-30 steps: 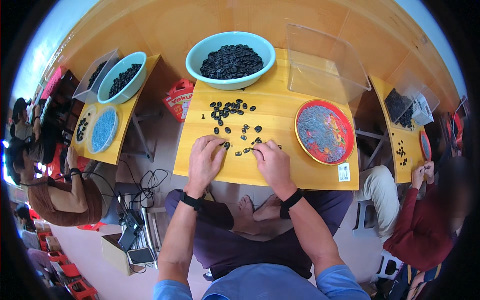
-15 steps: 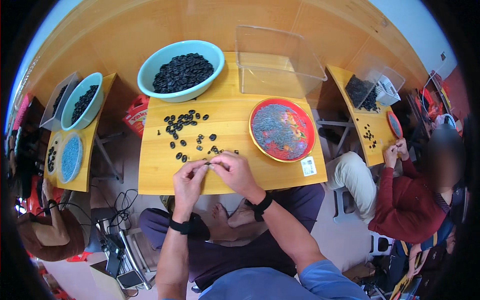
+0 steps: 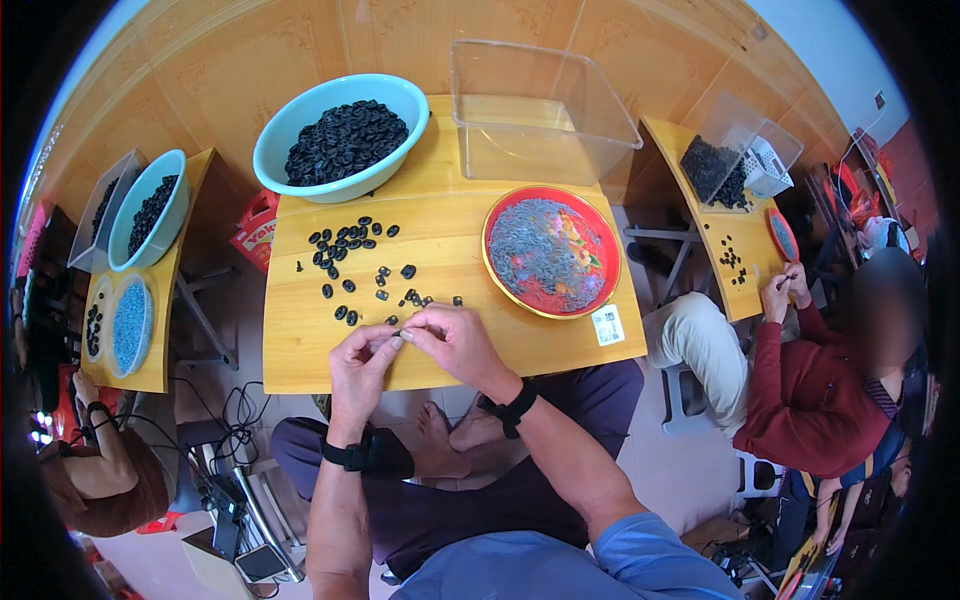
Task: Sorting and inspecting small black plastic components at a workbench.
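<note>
Close to the front edge of the wooden table (image 3: 560, 365), my two hands meet with bent fingers. My left hand (image 3: 360, 375) pinches one side of a small black part (image 3: 398, 334). From the other side, the thumb and forefinger of my right hand (image 3: 455, 343) grip the same part. Fingers hide most of it. Just beyond lie several loose black oval pieces (image 3: 348, 285) with slots, and smaller black bits (image 3: 415, 298) lie beside my right fingertips. To the right stands a red round tray (image 3: 612, 250) with a gold rim, holding many thin grey pieces (image 3: 530, 250).
A light blue basin (image 3: 268, 150) heaped with black oval pieces (image 3: 345, 145) stands at the back left. Behind the tray is a clear plastic bin (image 3: 545, 150). A white label (image 3: 606, 325) lies at the right edge. People work at side tables left and right.
The view has shifted slightly, so the table and its contents sit a little further left. Both hands stay together on the small black part, with slight finger movement.
</note>
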The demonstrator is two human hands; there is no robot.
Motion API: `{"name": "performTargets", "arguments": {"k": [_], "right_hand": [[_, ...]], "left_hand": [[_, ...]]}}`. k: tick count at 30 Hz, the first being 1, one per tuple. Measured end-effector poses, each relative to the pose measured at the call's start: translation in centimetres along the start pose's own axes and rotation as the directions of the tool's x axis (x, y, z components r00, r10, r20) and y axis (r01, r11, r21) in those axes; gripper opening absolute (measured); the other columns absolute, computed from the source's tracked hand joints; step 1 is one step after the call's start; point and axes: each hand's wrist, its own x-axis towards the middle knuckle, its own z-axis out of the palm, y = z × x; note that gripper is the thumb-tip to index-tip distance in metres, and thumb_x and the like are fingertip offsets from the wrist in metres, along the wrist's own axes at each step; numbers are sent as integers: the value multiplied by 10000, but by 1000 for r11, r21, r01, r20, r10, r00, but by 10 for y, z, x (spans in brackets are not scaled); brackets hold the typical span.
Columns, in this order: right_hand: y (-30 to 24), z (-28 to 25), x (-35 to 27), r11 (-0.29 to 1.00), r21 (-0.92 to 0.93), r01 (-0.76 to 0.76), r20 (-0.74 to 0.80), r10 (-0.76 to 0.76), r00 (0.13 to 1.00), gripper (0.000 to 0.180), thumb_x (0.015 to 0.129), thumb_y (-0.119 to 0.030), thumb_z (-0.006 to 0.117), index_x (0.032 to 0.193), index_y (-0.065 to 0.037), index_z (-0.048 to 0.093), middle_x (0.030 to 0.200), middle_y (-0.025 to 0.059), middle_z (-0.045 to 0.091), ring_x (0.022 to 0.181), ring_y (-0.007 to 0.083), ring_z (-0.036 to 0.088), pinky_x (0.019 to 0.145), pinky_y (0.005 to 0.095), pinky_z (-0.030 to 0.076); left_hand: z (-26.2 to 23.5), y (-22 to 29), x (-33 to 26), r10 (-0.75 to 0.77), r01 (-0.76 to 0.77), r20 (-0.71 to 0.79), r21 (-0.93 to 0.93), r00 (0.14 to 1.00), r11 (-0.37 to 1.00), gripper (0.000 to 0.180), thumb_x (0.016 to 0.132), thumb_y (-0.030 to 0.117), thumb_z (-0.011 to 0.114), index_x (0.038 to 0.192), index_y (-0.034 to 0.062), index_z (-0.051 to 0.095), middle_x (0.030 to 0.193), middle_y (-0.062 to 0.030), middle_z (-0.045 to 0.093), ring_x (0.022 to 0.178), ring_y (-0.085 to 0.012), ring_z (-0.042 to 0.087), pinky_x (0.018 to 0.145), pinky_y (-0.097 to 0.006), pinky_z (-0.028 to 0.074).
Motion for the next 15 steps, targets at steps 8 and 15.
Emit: {"name": "performTargets", "arguments": {"k": [8,15], "right_hand": [[-8,-10,-9,994,-112,0,-161,-18,987,89,863,-85,691,880,1,701,772,65,662,609,109,568,541,258,423],[-33,-129,3,622,-758,-196,-267,-22,963,83,819,-117,710,864,-50,728,816,138,707,759,289,690,684,375,529]], "left_hand": [[-4,-3,0,-11,12,-85,13,996,1000,115,890,17,711,995,-26,692,878,-25,706,769,-48,618,720,-197,500],[1,-4,1,-16,19,-82,30,997,999,155,878,17,717,1020,-41,697,867,-31,712,760,-46,625,719,-199,508]]}}
